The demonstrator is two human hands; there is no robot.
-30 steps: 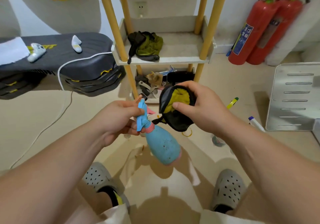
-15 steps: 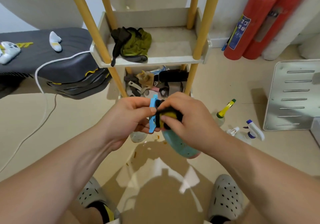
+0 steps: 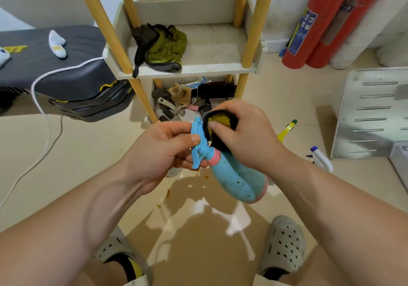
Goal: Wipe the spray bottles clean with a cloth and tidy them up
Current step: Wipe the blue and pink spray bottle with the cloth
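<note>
A blue spray bottle [image 3: 237, 178] with a pink collar and pink base, speckled with brown spots, is held tilted in front of me. My left hand [image 3: 162, 153] grips its blue trigger head. My right hand [image 3: 245, 134] holds a black and yellow cloth [image 3: 217, 122] pressed against the top of the spray head. On the floor to the right lie a bottle with a yellow and green nozzle [image 3: 287, 127] and a white bottle with a blue tip [image 3: 321, 158], both partly hidden by my right arm.
A wooden-post shelf unit [image 3: 220, 64] stands ahead with a dark green cloth [image 3: 162, 47] on it and clutter below. Two red fire extinguishers [image 3: 324, 25] lean at the right wall. A slotted metal panel [image 3: 375, 111] stands right; a dark padded bench [image 3: 66, 73] left.
The cloth went from held apart beside the bottle to pressed on its spray head. The bottle's base swung out to the right. The view tilted down slightly.
</note>
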